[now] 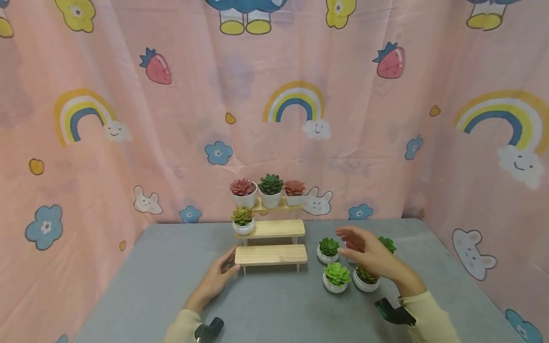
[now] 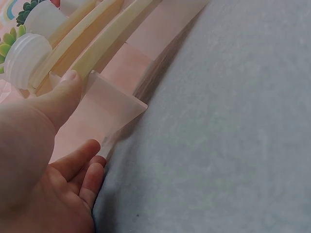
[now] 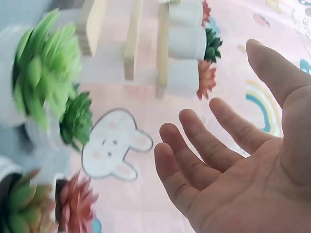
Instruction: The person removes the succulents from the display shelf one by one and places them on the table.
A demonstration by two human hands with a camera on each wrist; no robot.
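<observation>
A wooden tiered plant stand (image 1: 271, 255) stands mid-table. At the left end of its lowest shelf is my left hand (image 1: 217, 274); its thumb touches or nearly touches the wood and its fingers are loosely bent, holding nothing. My right hand (image 1: 371, 252) hovers with spread fingers over a group of potted succulents, its palm bare in the right wrist view. Around it stand a dark green succulent (image 1: 329, 247), a bright green one (image 1: 336, 276), an olive-green one (image 1: 366, 278) and another green one (image 1: 387, 244). A red succulent (image 3: 77, 201) is partly hidden behind the hand in the head view.
On the top shelf sit a pink succulent (image 1: 242, 189), a dark green succulent (image 1: 270, 186) and a reddish succulent (image 1: 294, 189). A yellow-green succulent (image 1: 243, 219) occupies the middle shelf's left end. A printed pink curtain (image 1: 193, 119) hangs behind the grey table (image 1: 150, 286).
</observation>
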